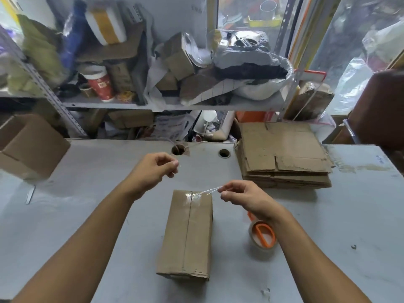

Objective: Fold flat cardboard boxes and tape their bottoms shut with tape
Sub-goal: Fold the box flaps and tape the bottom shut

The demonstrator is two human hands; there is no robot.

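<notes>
On the grey table [87,215], the stack of flat boxes [284,154] sat far right, and the folded box [188,235] lay before you. Your right hand [242,195] pinched a twisted tape strip [211,190] stuck to its far end. Your left hand [157,166] hovered with fingertips pinched together; what it held, I couldn't tell. The tape roll [262,237] sat under your right wrist.

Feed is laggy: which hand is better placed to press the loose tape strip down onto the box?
Probably the right hand: it pinches the tape strip stuck at the box seam's far end. The left hand is raised beyond the box, holding nothing I can make out.
</notes>
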